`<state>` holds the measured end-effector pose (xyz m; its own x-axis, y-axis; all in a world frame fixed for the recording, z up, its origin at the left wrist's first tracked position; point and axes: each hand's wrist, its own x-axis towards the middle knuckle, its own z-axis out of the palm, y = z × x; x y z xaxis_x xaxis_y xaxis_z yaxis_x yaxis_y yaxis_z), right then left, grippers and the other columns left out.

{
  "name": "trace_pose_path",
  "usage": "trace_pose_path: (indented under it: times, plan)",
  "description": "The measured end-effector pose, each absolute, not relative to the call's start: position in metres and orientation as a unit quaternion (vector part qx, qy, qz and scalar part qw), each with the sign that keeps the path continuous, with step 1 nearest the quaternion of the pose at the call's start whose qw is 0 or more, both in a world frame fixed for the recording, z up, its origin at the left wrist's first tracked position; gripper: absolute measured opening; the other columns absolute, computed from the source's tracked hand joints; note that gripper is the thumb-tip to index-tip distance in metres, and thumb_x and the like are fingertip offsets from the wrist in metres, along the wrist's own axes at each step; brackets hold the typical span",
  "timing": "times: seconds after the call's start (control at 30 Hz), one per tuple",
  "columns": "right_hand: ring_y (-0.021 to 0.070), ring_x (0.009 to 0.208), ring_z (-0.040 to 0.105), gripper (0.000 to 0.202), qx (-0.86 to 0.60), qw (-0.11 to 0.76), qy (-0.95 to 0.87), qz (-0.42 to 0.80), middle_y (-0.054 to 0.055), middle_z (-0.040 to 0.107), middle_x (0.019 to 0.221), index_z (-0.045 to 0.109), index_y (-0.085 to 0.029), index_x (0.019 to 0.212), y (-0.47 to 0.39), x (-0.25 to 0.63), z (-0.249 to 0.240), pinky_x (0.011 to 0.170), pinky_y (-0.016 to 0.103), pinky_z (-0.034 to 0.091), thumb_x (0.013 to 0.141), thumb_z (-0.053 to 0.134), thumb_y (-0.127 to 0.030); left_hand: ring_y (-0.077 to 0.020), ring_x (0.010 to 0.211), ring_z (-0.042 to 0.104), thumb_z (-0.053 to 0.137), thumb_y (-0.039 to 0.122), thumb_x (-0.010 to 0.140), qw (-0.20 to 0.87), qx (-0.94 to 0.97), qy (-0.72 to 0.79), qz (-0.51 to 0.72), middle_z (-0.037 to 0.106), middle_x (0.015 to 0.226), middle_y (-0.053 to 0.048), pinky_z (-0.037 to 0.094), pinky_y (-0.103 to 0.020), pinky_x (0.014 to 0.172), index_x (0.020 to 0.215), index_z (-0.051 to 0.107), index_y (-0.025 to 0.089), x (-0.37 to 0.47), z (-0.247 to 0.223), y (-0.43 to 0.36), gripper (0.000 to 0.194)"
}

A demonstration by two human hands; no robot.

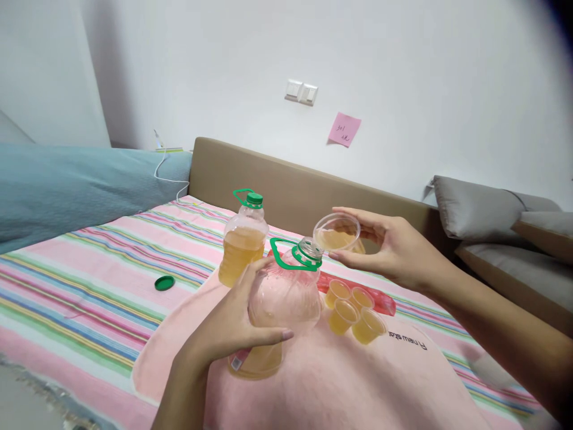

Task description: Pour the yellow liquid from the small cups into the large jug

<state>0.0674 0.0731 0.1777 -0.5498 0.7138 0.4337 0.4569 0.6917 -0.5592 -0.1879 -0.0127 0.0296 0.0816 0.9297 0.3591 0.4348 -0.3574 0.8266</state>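
My left hand (242,316) is wrapped round the middle of a clear plastic jug (290,292) that has a green carrying ring and no cap. Some yellowish liquid shows low in this jug, which leans to the right. Between thumb and fingers, my right hand (385,245) grips a clear plastic cup (338,233) with yellowish liquid in it. The cup is tilted, its rim right beside the jug's mouth. Behind my left hand stands a second jug (244,245), capped in green and partly filled with amber liquid.
Several filled plastic cups (356,310) stand together on the pink cloth (322,382), by a red plastic package (380,298). A green cap (165,282) lies on the striped sheet (111,257) to the left. Grey cushions (478,209) are stacked at right, near the headboard (277,182).
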Motion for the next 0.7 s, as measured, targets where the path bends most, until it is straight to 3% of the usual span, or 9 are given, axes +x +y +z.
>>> trace_pose_path:
  times: [0.7]
  plan:
    - [0.0374, 0.127, 0.067, 0.076, -0.355, 0.311, -0.873, 0.123, 0.008, 0.072, 0.138, 0.065, -0.025, 0.142, 0.0673, 0.0631, 0.1854, 0.115, 0.056, 0.051, 0.072, 0.087, -0.044, -0.0390, 0.144, 0.047, 0.089, 0.058, 0.070, 0.255, 0.690, 0.508, 0.448, 0.048, 0.153, -0.012, 0.040, -0.057, 0.121, 0.153, 0.029, 0.031, -0.1901, 0.0284, -0.0130, 0.106]
